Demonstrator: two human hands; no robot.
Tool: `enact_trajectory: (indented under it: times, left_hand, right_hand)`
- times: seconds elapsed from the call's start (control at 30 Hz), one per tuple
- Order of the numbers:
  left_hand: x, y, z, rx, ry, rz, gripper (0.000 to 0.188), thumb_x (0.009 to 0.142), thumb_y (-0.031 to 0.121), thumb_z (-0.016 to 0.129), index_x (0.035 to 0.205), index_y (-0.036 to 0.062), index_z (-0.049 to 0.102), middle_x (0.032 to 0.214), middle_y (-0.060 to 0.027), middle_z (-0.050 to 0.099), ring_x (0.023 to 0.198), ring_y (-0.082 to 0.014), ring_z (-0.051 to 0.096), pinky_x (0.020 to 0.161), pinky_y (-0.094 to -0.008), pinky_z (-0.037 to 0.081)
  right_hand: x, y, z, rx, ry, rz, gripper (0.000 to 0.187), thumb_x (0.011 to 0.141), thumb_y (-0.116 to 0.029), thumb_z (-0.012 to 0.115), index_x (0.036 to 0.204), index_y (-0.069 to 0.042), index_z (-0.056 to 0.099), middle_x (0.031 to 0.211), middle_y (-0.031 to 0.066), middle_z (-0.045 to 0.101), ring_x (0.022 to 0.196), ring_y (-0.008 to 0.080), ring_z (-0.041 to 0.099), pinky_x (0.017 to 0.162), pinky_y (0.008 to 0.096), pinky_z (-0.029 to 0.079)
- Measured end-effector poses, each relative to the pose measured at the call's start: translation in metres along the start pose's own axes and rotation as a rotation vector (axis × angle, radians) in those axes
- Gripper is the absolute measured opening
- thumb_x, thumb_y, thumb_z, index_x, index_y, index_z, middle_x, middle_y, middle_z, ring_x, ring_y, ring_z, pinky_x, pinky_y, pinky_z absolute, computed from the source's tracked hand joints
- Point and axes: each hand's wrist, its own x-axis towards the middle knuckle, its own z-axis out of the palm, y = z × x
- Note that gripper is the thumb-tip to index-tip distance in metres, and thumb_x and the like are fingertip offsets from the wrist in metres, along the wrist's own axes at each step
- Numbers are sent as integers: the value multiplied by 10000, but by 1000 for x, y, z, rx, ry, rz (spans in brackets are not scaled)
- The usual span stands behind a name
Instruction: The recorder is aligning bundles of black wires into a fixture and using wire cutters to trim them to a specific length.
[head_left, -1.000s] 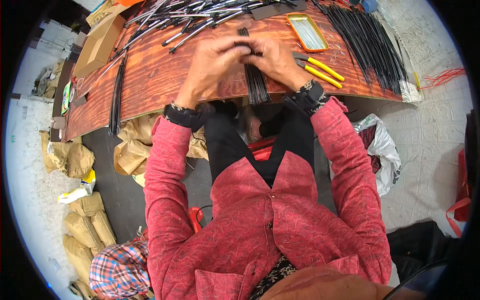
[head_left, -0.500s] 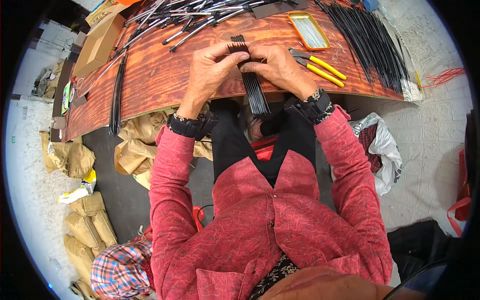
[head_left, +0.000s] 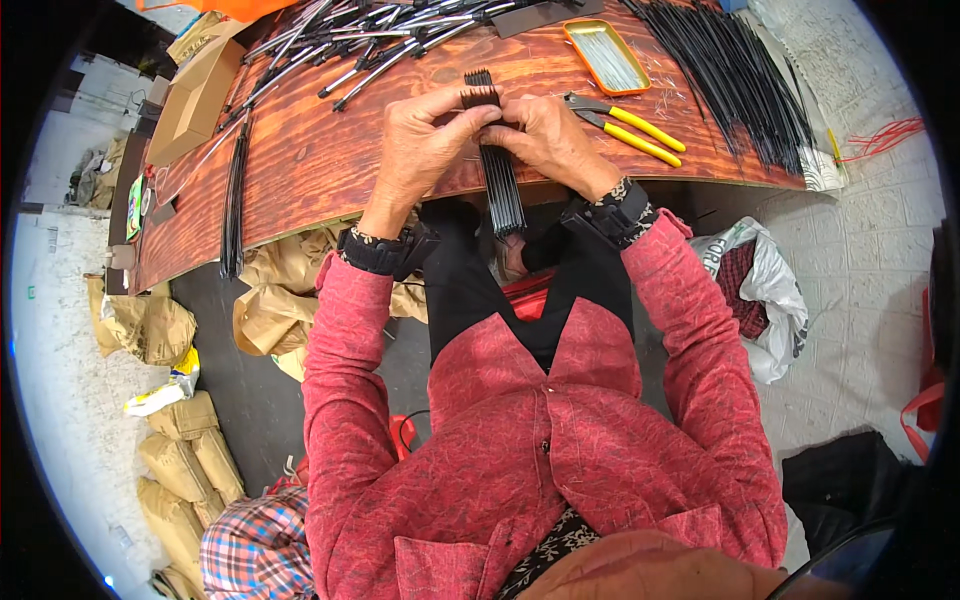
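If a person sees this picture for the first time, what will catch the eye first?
Probably the left hand and right hand meeting over the wooden table, both gripping a bundle of thin black rods. Right of them lie yellow-handled pliers.

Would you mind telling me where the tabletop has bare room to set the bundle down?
Bare wood lies left of the left hand, between it and the thin black strip bundle. The far edge is crowded with black rods; right of the right hand lie yellow-handled pliers and a rod pile.

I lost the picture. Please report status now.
Both hands, left hand and right hand, grip bundle of black rods above wooden table. Nothing blocking.
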Motion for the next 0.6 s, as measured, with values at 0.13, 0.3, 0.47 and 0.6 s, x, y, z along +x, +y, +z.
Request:
enact_trajectory:
  times: [0.13,0.3,0.47,0.6]
  left_hand:
    - [2,7,9,-10,93,93,227,880,38,684,1103,13,714,940,-55,736,842,-88,664,727,-227,538]
    - [-6,22,21,-332,231,101,219,883,15,657,1096,15,709,1032,-76,722,910,-94,656,764,-252,536]
    - [2,11,4,98,-42,359,246,873,-27,621,1095,30,709,1119,-86,708,963,-122,662,808,-273,532]
    - [6,12,1,346,-131,400,274,876,-33,611,1118,44,714,1126,-73,720,959,-148,670,829,-280,529]
  right_hand:
    - [0,8,6,131,3,22,252,832,-308,717,933,-80,745,760,181,669,711,327,668,634,397,491]
    - [0,9,6,315,-11,113,240,832,-289,718,944,-78,744,756,178,670,720,323,669,634,393,492]
    - [0,10,7,234,26,-2,237,834,-276,713,960,-77,742,783,182,679,747,330,674,665,400,507]
    - [0,10,9,170,33,-21,249,832,-278,713,972,-73,739,814,187,685,769,341,676,691,406,517]
